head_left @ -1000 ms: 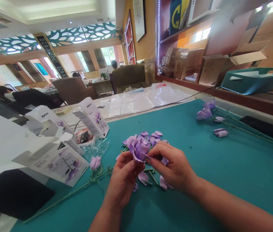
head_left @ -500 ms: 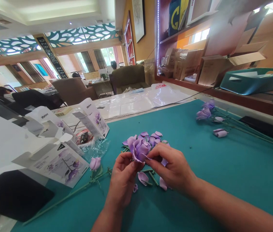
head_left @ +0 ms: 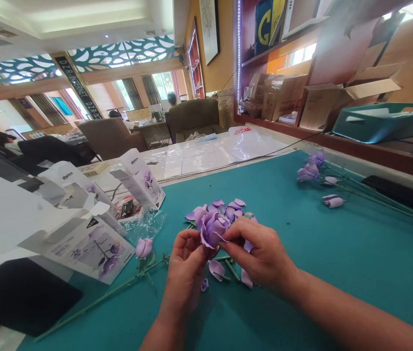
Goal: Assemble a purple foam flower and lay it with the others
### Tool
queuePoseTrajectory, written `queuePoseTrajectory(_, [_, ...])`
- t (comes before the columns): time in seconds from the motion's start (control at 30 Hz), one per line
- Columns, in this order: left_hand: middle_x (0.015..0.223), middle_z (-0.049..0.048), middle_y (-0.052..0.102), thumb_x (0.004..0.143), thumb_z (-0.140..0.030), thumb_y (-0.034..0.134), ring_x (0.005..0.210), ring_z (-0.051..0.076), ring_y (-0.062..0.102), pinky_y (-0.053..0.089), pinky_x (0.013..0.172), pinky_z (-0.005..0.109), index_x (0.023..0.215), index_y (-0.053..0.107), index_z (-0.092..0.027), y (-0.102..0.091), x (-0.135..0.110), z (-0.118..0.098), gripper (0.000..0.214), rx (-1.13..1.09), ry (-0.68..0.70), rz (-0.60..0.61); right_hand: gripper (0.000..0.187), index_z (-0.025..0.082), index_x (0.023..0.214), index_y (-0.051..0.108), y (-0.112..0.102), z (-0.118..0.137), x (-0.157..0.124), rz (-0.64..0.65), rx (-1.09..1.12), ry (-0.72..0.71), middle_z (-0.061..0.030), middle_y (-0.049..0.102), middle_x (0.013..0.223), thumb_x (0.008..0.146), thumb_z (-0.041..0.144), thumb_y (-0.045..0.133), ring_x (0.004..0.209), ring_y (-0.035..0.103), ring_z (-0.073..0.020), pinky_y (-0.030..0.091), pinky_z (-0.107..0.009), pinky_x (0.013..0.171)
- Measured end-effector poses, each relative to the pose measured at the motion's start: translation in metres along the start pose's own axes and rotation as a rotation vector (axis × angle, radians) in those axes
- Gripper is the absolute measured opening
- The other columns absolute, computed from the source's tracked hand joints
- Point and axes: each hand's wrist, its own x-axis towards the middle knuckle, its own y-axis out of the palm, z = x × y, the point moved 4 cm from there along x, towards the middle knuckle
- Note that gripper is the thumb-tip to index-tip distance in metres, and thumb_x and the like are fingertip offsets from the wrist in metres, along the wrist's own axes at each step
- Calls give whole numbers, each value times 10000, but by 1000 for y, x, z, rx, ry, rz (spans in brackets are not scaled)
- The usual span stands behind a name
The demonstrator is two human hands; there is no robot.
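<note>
Hardly anything has changed in the last second: the purple flower [head_left: 212, 228] has dipped a tiny bit, and the fingers are in the same places on it. So the work seems to be at the same small spot, one petal low on the flower.

The flower is up in both hands, over the middle of the green mat [head_left: 341, 263]. The left hand [head_left: 188, 261] has its thumb and fingers closed around the flower's underside; I cannot tell if it has a stem in there too. The right hand [head_left: 259, 248] has its thumb and finger pinched together on the low petal's edge, with no gap that I can see.

Loose petals [head_left: 239, 203] lie just behind the flower. On its near side are one more petal [head_left: 216, 270] and cut green bits [head_left: 232, 269].

To the left of the flower are a pink bud [head_left: 144, 247] and a long green stem [head_left: 107, 295], then white boxes [head_left: 82, 248] that crowd that side. Behind the flower, past the petals, the mat ends at shiny white sheets [head_left: 206, 152].

The most room to move is right of the flower, where the mat runs wide, up to other flowers [head_left: 307, 171] lying far back.
</note>
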Motion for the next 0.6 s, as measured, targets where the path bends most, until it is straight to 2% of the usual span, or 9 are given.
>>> queuePoseTrajectory(0.43, [780, -18, 702, 634, -207, 815, 749, 105, 634, 529, 740, 228, 825, 643, -217, 3, -1, 0, 258, -58, -28, 30, 73, 190, 782, 572, 3, 1, -2, 35, 49, 14, 17, 590, 700, 838, 154, 603, 610, 510, -95, 383, -198, 557])
queuePoseTrajectory(0.6, [821, 0, 727, 574, -221, 852, 757, 137, 670, 552, 720, 248, 864, 645, -219, 0, 2, -2, 357, -91, -59, -37, 78, 195, 833, 591, -7, 0, 3, 16, 87, 48, 0, 605, 715, 851, 269, 607, 618, 529, -119, 408, -220, 557])
